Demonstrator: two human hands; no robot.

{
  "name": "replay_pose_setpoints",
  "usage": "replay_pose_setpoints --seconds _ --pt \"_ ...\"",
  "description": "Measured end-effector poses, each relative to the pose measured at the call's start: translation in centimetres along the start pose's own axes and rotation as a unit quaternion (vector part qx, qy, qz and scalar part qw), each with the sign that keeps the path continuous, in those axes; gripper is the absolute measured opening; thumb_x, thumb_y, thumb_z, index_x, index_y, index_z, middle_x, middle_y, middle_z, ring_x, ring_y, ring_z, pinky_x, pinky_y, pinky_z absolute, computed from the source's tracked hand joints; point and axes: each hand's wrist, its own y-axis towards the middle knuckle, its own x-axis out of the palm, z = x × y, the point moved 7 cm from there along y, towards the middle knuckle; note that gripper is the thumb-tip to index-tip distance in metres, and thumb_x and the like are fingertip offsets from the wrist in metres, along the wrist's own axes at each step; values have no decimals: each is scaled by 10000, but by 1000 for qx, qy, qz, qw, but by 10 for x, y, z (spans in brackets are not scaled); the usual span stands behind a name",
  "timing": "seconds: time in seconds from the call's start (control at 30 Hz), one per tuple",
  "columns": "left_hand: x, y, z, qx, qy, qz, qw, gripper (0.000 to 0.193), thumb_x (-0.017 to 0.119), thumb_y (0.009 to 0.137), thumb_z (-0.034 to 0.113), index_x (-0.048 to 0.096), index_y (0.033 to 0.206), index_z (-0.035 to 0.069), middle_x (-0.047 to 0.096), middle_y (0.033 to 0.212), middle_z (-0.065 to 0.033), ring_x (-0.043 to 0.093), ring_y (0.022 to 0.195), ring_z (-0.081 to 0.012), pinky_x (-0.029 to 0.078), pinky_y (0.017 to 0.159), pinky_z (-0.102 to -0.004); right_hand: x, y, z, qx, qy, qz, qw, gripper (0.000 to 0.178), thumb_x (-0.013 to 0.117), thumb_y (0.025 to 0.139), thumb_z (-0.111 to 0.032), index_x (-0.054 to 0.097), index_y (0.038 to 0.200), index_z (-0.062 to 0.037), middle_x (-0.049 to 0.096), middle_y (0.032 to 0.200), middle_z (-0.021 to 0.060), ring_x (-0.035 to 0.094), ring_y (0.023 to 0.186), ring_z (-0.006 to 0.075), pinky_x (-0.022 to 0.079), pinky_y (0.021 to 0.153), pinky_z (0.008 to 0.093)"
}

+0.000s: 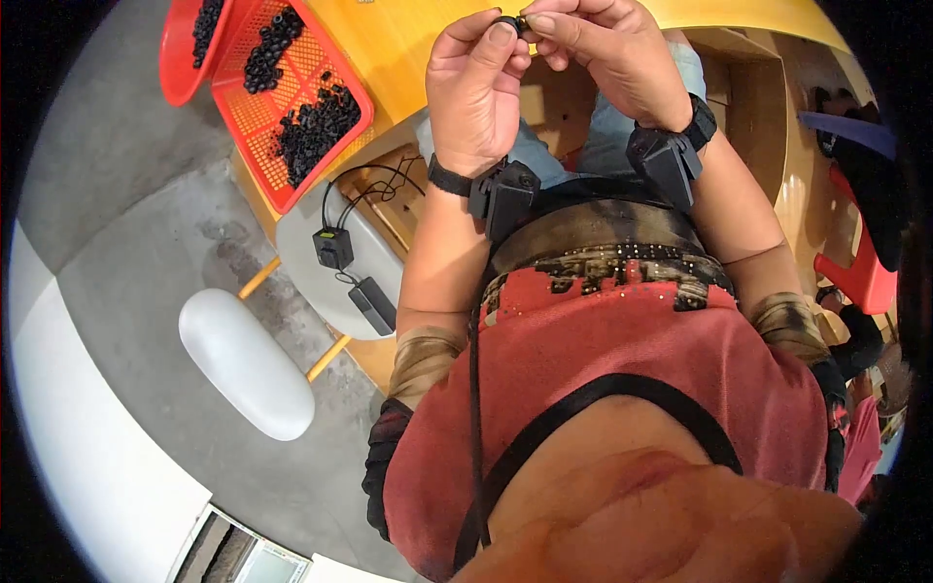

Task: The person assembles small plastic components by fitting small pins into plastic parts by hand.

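At the table's edge, my left hand [478, 105] and my right hand [630, 66] meet fingertip to fingertip. Between thumb and forefinger, the left one pinches a small round black part [509, 22]. My right fingers are closed against the same spot, on a small black piece touching that part; the fingertips partly cover it. Left of my hands, a red plastic basket [233, 115] holds a pile of black ring-like parts [272, 53] and a heap of smaller black pieces [316, 131].
Under the basket is a yellow table [394, 49]. Another red container [178, 73] with black parts adjoins it. A pale chair seat [301, 257] bears a black box [333, 249] with cables; its backrest [248, 364] stands left. A cardboard box [758, 121] and red stool [865, 272] are at right.
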Motion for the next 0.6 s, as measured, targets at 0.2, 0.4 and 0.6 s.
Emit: replay_pose_setpoints --seconds 0.2,0.4,0.6 --pt "-1 3 18 51 116 8 992 221 715 946 -3 699 1166 16 725 968 -94 680 848 -191 559 774 -310 23 9 -16 6 -93 14 996 115 671 997 -39 704 1075 39 755 924 89 729 808 136 598 733 254" --pt "-8 12 18 18 52 20 998 220 721 951 21 678 1165 -8 734 954 -109 704 796 -181 589 749 -302 22 23 -4 101 45 -10 994 107 677 995 -43 706 1079 16 764 944 99 734 819 146 579 709 243" --pt "-27 14 14 -20 58 31 998 242 691 983 42 680 1219 -8 737 1004 -106 702 842 -175 583 784 -287 20 29 10 137 163 -12 977 117 687 990 -57 707 1088 3 765 948 103 724 804 142 560 687 229"
